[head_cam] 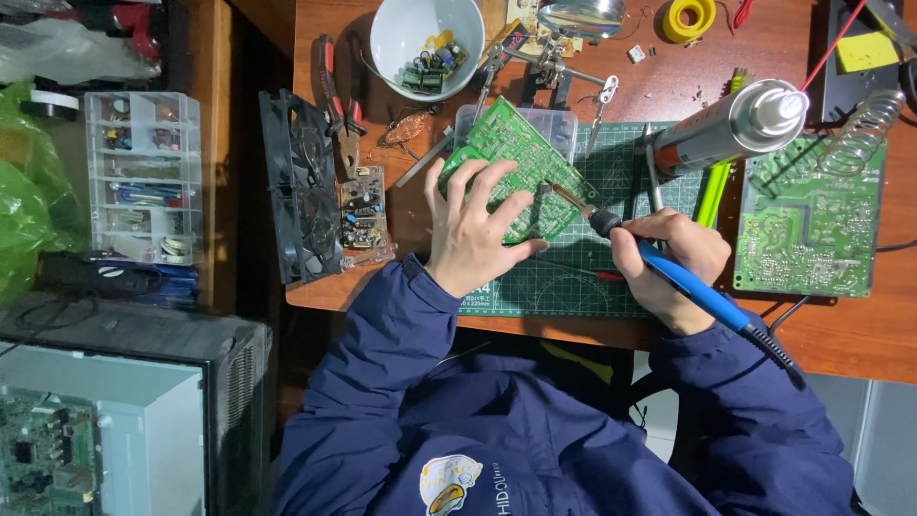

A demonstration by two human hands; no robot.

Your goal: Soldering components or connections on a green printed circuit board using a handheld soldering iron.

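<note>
While the left hand (470,232) presses flat, fingers spread, on a green circuit board (516,162) lying on the cutting mat (573,277), the right hand (669,263) grips a blue soldering iron (673,272), its tip touching the board. A spray can (731,126) and a white bowl (425,33) stand beyond.

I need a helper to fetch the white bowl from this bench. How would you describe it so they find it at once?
On the brown wooden desk, look to the far edge, beyond the green cutting mat. The round white bowl sits there, above the left hand. It alone holds small loose electronic parts.
</note>
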